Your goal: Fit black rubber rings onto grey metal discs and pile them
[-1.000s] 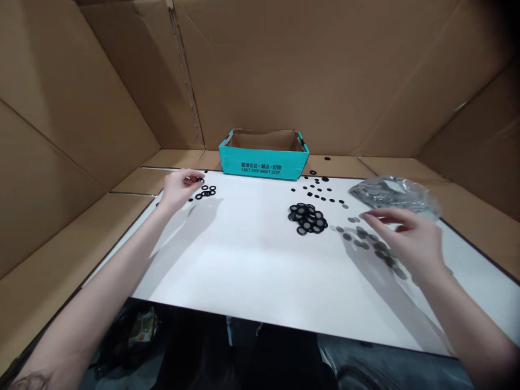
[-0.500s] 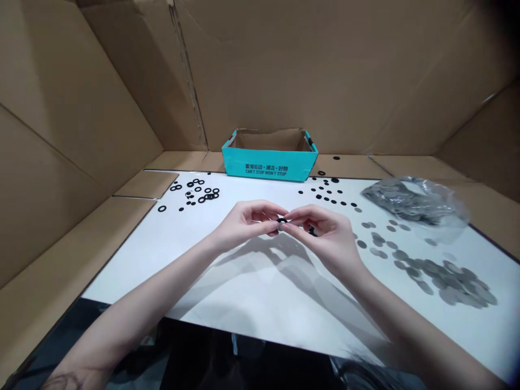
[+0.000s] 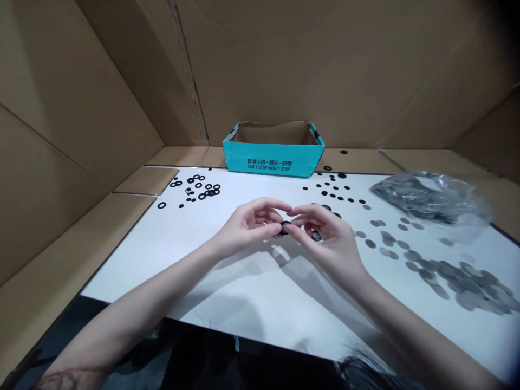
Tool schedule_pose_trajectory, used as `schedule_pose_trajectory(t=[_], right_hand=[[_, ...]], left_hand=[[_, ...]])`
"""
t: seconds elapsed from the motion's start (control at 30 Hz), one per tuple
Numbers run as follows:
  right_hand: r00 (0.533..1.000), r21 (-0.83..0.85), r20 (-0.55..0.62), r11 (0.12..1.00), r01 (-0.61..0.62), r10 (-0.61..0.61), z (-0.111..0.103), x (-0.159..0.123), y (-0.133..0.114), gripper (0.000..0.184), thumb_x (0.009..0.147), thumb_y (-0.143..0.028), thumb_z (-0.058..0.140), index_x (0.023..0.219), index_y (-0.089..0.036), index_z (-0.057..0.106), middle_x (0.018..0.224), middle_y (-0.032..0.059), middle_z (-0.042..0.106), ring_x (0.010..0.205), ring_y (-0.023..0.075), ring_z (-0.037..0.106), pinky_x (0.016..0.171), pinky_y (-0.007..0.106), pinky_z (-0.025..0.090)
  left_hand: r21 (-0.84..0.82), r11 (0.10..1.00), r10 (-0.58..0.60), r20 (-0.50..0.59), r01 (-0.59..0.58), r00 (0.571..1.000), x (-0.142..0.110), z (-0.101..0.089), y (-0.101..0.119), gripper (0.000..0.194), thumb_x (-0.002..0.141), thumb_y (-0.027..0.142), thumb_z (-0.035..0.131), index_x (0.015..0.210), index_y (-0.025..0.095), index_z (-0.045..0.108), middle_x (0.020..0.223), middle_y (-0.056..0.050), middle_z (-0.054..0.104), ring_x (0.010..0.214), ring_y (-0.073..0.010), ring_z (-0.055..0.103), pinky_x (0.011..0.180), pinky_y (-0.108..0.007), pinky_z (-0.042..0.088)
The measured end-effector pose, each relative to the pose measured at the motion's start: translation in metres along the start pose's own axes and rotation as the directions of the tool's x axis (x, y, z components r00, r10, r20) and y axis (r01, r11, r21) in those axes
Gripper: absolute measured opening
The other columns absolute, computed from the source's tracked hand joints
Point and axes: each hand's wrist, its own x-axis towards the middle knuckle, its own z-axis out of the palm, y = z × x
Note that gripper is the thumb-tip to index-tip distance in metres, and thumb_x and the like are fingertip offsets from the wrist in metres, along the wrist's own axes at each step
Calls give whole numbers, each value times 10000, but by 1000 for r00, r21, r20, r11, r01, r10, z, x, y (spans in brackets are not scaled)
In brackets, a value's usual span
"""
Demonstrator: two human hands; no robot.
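My left hand (image 3: 254, 223) and my right hand (image 3: 325, 238) meet over the middle of the white board (image 3: 227, 281). Their fingertips pinch one small black ring (image 3: 285, 226) between them. A grey disc may be pressed into it, but I cannot make that out. Loose black rings (image 3: 199, 188) lie at the board's far left. Small black dots (image 3: 331, 189) are scattered at the far middle. Grey round discs (image 3: 439, 268) spread over the right side. Behind my right hand, a pile of black ringed pieces is mostly hidden.
A teal cardboard box (image 3: 273, 157) with white lettering stands open at the board's far edge. A clear plastic bag of grey discs (image 3: 426, 196) lies at the far right. Brown cardboard walls enclose the space on three sides. The board's near edge overhangs dark floor.
My left hand left the black rings at the far left and my right hand left the grey discs; both came together at the centre, pinching a ring. The view tilted slightly.
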Motion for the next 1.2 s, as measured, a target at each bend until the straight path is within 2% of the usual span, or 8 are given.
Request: schedule_pose_trajectory(t=[0.23,0.37,0.53,0.7,0.83,1.03,1.2], right_hand=[[997,128,56,990,-60,53,1,-4,3,131,851,-335,770,899,-246,686,787,18,743,637,170,680,583,304,500],[997,119,72,992,-45,37,-2,-6,4,165,811,-248,779,941,-257,679,832,11,742,720,190,721,645,320,526],[998,146,50,989,-37,30,0,-10,2,188,794,-229,778,930,-266,653,824,-11,720,680,163,702,617,303,502],[996,190,60,978,-83,73,-1,-9,0,248,758,-223,799,911,-275,610,686,-51,670,640,159,671,616,299,483],[985,227,136,965,-133,103,-6,-7,-2,298,726,-217,828,881,-268,579,658,-60,655,605,144,634,611,290,480],[982,204,168,971,-122,89,-9,-7,-3,271,747,-211,802,844,-260,554,664,-59,632,614,139,633,621,289,488],[983,195,159,973,-122,91,-8,-8,-3,275,738,-188,797,840,-256,550,667,-64,630,614,131,635,627,285,481]], left_hand=[[57,997,45,-16,-44,999,-1,4,-2,300,875,290,796,1128,187,671,837,-1,649,748,-108,633,741,-253,523],[106,993,63,-83,-54,995,-3,7,-4,324,868,300,811,1135,198,661,848,-7,653,789,-116,645,758,-245,516],[127,988,99,-113,-85,989,-4,14,-1,255,876,265,784,1067,193,631,825,3,636,768,-106,624,737,-233,502],[164,980,121,-35,-114,992,-4,9,2,264,883,248,774,1078,209,601,834,11,620,778,-103,628,762,-230,514],[176,980,80,63,-90,995,-6,3,4,265,895,237,759,1090,207,583,859,6,614,793,-103,627,749,-219,522],[236,968,74,43,-82,996,-7,3,4,245,904,247,744,1067,195,569,863,2,619,783,-101,629,729,-215,515],[247,965,69,102,-93,992,-7,1,4,234,913,250,738,1068,188,574,863,4,618,777,-99,628,728,-219,518]])
